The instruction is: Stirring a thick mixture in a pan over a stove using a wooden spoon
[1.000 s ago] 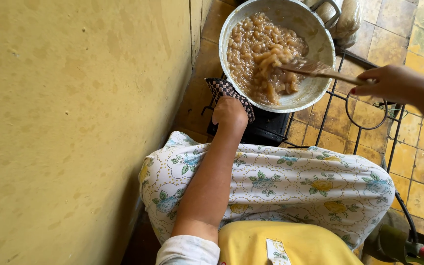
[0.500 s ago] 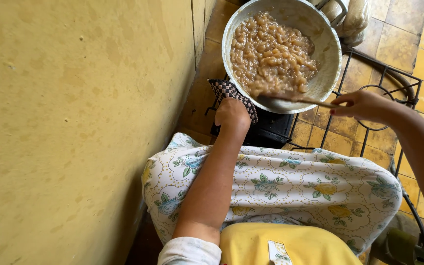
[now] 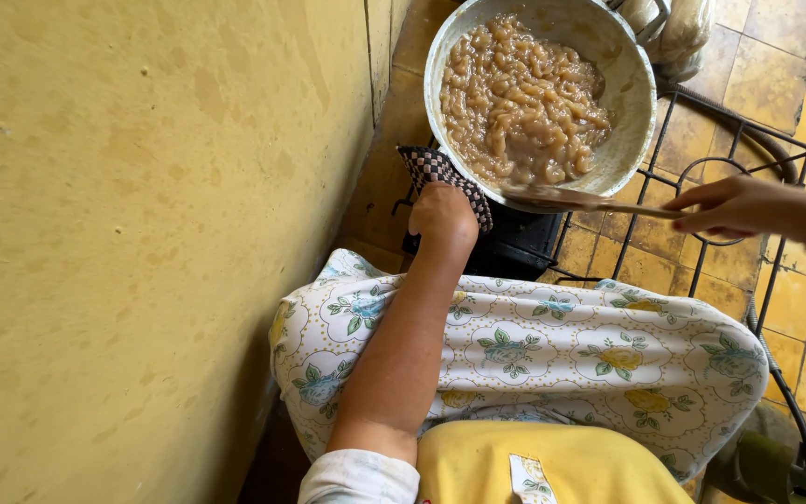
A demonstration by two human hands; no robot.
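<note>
A round metal pot (image 3: 634,112) is seen from above on a black wire stove frame (image 3: 701,187), set over yellowish floor tiles (image 3: 785,84). The pot is filled with pale brown, glossy pasta-like pieces in thick liquid (image 3: 524,103).

The left hand (image 3: 440,213) is pressed against the near left side of the pot through a dark checked cloth (image 3: 436,168), which is pinched between the hand and the rim; the fingers are closed on that cloth, though they are mostly hidden beneath the hand. The right hand (image 3: 734,205) is held to the right of the pot, over the stove frame, with its fingers closed on the handle of a wooden spoon (image 3: 590,199). The spoon's blade is blurred and lies at the near rim of the pot, just at the edge of the food.

A floral apron (image 3: 552,359) in white with blue and yellow flowers is spread across the lap below, and a plain yellow garment (image 3: 562,467) with a small white patch is seen at the bottom edge. A mustard-yellow wall (image 3: 142,233) fills the left half of the view. A clear bag or wrapped package (image 3: 678,33) is partly visible behind the pot at the top edge; its contents cannot be told.
</note>
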